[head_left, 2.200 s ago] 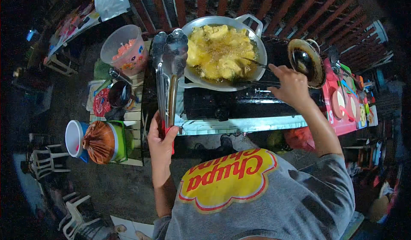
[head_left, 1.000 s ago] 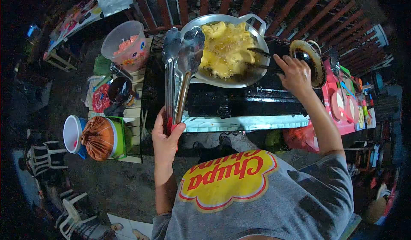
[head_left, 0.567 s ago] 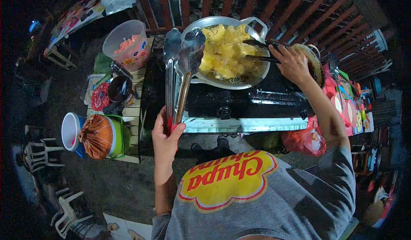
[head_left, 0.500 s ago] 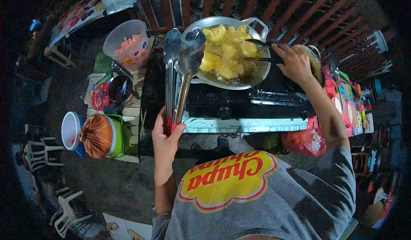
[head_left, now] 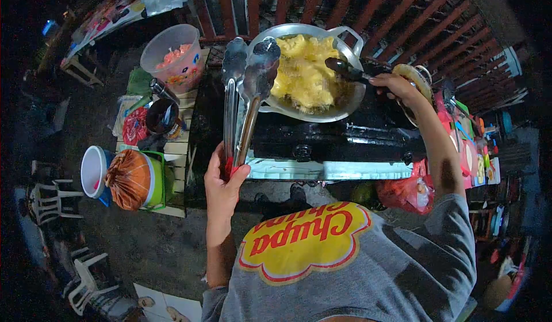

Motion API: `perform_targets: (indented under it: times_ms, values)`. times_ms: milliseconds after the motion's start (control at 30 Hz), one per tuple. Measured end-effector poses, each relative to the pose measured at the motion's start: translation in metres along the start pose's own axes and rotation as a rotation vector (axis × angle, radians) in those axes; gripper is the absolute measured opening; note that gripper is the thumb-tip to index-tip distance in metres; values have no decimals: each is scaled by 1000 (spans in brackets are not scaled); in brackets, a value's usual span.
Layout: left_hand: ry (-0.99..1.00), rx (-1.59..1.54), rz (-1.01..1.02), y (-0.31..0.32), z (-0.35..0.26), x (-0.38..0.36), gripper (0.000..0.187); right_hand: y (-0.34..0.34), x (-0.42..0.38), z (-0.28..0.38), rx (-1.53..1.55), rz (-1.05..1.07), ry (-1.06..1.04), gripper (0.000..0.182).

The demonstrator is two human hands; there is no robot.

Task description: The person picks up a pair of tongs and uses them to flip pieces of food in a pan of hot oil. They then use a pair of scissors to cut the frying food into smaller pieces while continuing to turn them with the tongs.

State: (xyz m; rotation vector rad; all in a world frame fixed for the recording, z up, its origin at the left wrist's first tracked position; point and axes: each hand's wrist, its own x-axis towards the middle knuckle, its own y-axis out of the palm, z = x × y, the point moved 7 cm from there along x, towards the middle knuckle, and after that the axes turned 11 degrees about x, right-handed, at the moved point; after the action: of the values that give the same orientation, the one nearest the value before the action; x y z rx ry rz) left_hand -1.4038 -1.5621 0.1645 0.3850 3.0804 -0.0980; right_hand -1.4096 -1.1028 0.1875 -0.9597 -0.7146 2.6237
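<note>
My left hand [head_left: 223, 193] is closed around the lower end of metal tongs [head_left: 248, 109], whose scalloped heads point up and stand apart beside the pan's left rim. My right hand [head_left: 398, 87] grips black tongs [head_left: 348, 71] at the right side of the pan. Their heads lie close together over the pan's right inner edge, with no food visible between them. In the wide metal pan [head_left: 352, 105], several yellow battered pieces [head_left: 310, 83] fry in bubbling oil. The pan sits on a black stove [head_left: 322, 135].
To the left, a clear bucket [head_left: 190, 72] holds pinkish pieces; a dark mug [head_left: 162, 117] and an orange-covered tub [head_left: 129, 181] stand nearer. A red plastic bag [head_left: 405, 193] hangs at the front right. Behind the stove runs a slatted wooden fence [head_left: 368, 6].
The black tongs have closed from two spread arms to heads held together, lifted towards the pan's right rim. My left hand with the metal tongs has stayed nearly still.
</note>
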Motion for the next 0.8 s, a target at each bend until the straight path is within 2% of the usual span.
perform_targets:
  times_ms: [133,200,333,400,433,500,667,733,800]
  values:
    - [1,-10,-14,-2,-1,1,59,4,-18,15,45,50,24,44]
    - [3,-3,1,-2,-1,3,59,4,-19,26,51,-10,-104,47]
    - [1,-22,-2,0,-1,5,59,13,-42,59,-10,-69,-146,52]
    - [7,2,-7,0,-3,6,58,18,-43,77,-164,-92,-328,55]
    - [6,2,-8,0,-2,6,58,23,-43,80,-164,-91,-328,55]
    - [4,-18,3,-1,1,7,58,39,-48,98,-386,-93,-486,55]
    - [5,-20,-15,-5,1,6,58,61,-62,119,-438,-108,-504,56]
    - [8,-24,-33,-10,1,4,58,47,-69,123,-573,-310,-511,55]
    - [-24,-47,-48,-16,4,1,58,36,-70,116,-592,-319,-499,56]
